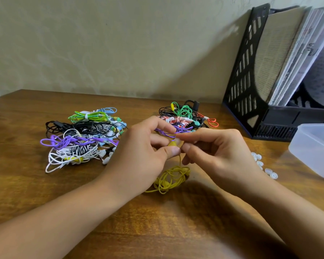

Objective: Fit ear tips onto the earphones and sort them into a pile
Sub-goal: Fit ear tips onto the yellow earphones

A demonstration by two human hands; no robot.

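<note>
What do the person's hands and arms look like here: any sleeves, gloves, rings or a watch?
Both hands are bare: no gloves and no rings on the fingers that show. The left hand and right hand each lead into a bare forearm; no sleeve, watch or bracelet appears anywhere up to the picture's edge. Nails look short and unpainted where visible.

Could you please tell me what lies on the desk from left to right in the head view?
Left earphone pile → yellow earphones → loose ear tips → clear plastic container.
</note>
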